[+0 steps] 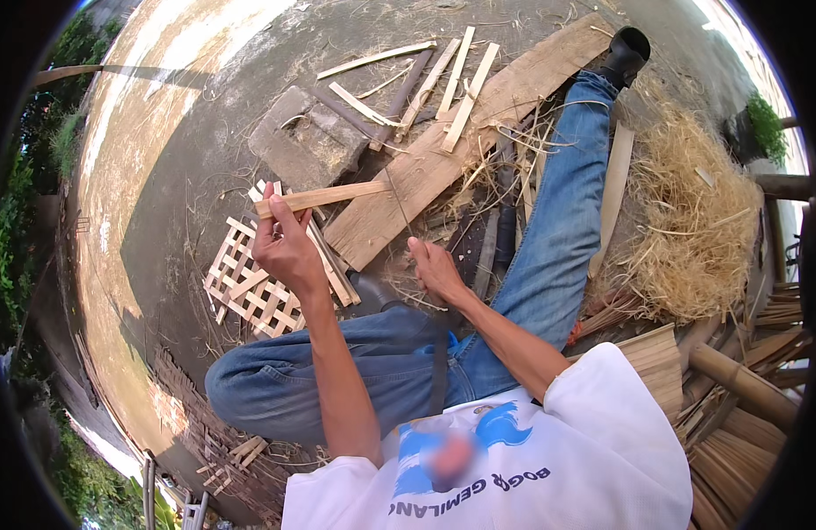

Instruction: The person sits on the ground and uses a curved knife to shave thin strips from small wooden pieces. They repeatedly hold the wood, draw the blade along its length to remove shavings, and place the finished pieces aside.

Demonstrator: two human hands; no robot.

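My left hand (287,246) is closed around one end of a flat bamboo strip (337,195), held out to the right so its far end lies over a long wooden board (365,231). My right hand (439,269) is closed on a knife, whose thin dark blade (398,201) points away from me and meets the strip's far end or lies just beside it; the handle is hidden in my fingers. Below my left hand, a woven bamboo lattice (234,278) lies on the ground, with several loose strips beside it.
A broken concrete block (293,132) sits beyond my left hand. Several bamboo strips (461,75) lie on and around the board's far part. My right leg (558,203) stretches alongside the board. A large heap of shavings (690,221) and bamboo poles (743,384) are at the right.
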